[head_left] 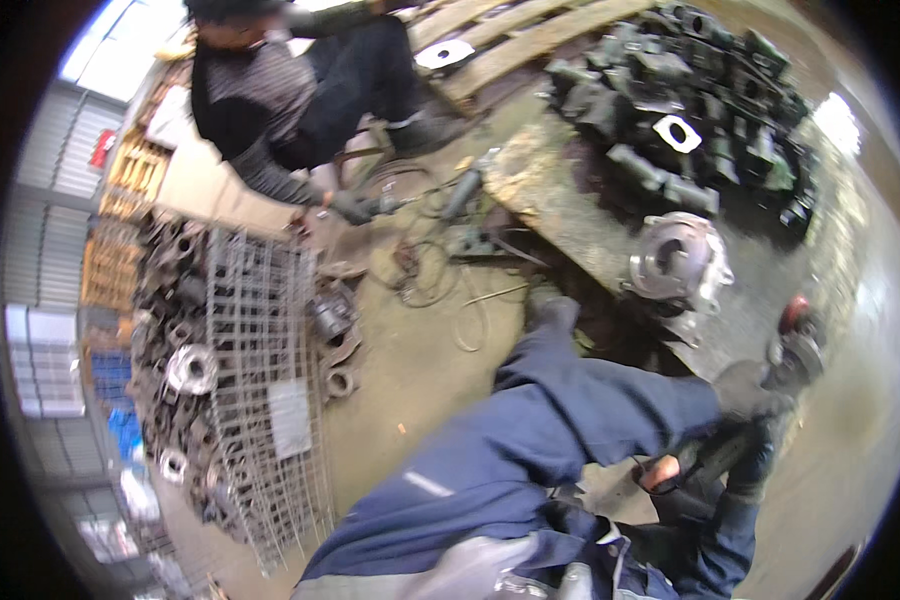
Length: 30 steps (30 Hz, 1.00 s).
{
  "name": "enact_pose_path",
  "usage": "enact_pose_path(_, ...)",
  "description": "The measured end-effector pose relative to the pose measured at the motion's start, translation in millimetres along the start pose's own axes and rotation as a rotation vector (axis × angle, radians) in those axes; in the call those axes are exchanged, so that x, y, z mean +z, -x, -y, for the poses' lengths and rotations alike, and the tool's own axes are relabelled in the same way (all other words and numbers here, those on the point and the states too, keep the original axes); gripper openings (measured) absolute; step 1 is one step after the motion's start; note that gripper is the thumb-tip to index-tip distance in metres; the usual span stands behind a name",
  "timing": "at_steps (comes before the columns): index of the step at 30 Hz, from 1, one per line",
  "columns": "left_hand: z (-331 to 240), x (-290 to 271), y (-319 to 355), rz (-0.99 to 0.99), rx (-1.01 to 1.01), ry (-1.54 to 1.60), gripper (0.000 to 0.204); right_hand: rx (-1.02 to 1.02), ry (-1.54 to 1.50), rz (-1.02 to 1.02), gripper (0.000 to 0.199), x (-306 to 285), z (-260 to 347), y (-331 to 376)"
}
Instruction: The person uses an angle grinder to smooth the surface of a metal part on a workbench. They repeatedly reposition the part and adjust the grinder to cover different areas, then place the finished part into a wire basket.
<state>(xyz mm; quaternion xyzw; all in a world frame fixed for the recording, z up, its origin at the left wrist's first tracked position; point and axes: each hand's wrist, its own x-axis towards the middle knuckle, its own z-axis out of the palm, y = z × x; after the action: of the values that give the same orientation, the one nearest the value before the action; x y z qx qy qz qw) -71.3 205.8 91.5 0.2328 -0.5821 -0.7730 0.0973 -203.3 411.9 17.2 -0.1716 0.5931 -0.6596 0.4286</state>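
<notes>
At the right, beside the bench edge, my right hand wears a grey glove and is closed on what looks like an angle grinder. A round metal head and a red part show on it. Lower down by my lap, what seems to be my left hand shows a bare patch beside dark material. Its fingers are mostly hidden, so its grip is unclear. Nearest to the tool on the bench is a round silver-grey metal casting with a central hole.
Dark castings are heaped on the bench, a pale flange among them. At left a wire mesh crate holds rusty castings. Cables lie on the floor. A person in dark gloves crouches near a wooden pallet.
</notes>
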Motion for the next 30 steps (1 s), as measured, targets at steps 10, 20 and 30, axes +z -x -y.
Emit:
enact_pose_path(10, -64.6, -142.8, 10.8, -0.737, 0.15, -0.782, 0.089, -0.038, -0.42, -0.09, 0.058, 77.2, 109.3, 7.2)
enact_pose_path(20, 47.5, -214.8, -3.4, -0.235, 0.219, -1.171, 0.126, -0.115, -0.466, -0.099, 0.058, 62.8, 111.7, 2.9)
enact_pose_path(30, 24.8, -200.5, -29.2, -0.463, -0.054, -0.726, 0.08, -0.054, -0.413, -0.105, 0.063, 73.5, 108.8, -5.9)
